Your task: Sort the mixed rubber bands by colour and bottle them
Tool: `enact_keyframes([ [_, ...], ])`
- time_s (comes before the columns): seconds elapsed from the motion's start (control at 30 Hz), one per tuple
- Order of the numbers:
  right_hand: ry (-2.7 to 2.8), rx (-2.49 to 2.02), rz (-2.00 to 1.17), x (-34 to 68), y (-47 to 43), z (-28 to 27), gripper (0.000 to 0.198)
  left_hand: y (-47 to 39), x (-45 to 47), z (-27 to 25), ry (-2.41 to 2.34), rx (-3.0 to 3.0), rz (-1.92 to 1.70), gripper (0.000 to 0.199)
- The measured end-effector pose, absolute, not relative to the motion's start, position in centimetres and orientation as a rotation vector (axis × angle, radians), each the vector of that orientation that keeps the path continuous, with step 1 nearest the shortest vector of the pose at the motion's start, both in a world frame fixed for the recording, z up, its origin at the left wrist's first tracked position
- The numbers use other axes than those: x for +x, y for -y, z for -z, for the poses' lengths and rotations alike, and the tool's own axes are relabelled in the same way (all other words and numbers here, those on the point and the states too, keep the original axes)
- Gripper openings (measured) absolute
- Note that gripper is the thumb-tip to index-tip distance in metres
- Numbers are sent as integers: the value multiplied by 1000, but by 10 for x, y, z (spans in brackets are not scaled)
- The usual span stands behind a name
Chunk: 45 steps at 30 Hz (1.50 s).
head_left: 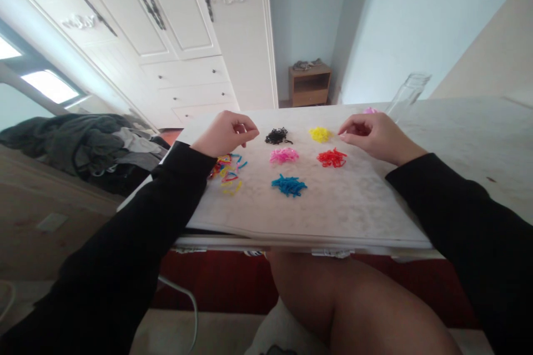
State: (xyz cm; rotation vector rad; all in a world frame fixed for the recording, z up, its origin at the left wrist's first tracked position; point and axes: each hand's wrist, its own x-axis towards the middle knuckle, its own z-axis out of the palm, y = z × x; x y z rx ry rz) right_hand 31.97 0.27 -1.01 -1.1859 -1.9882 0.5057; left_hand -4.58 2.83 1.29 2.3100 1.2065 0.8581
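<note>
Black sleeves [125, 244] stretch forward from a person at a pale table [353, 211], with a bare leg [358, 299] below the near edge. Closest on the tabletop is a loose pile of small blue bands [288, 185]. To its left, partly hidden by the left sleeve and wrist, lies a jumble of mixed-colour bands [227, 171]. Beyond the blue are pink bands [284, 156] and, to their right, red bands [332, 158]. Farther still, black bands [278, 135] sit left and yellow bands [320, 134] right. From where I stand, each pile looks like a roundish scatter, with no clear long direction.

The left hand [231, 133] hovers beyond the jumble, fingertips pointing right, just beside the black bands; the mixed ones lie back toward the person, beneath its wrist. The right hand [368, 134] points left, fingertips near the yellow bands, which are closer to it than to the left. Both hands are curled with thumb and fingers close together; I cannot tell whether either pinches a band.

Past the right hand are something pink [370, 110] and a clear glass bottle [408, 94]. Heaped clothes [83, 150] lie off left; farthest back stand a small wooden cabinet [310, 89] and a white wardrobe [175, 5].
</note>
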Motion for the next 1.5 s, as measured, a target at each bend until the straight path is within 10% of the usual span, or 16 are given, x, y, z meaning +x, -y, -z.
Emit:
enact_keyframes([
  [0.73,1936,-1190,-421,318,-5,18,12,-51,-106,-26,-1198,2373,-3,28],
  [1.5,1986,-1229,-412,317,-4,19,8,-52,-96,-14,-1163,2266,-366,25],
])
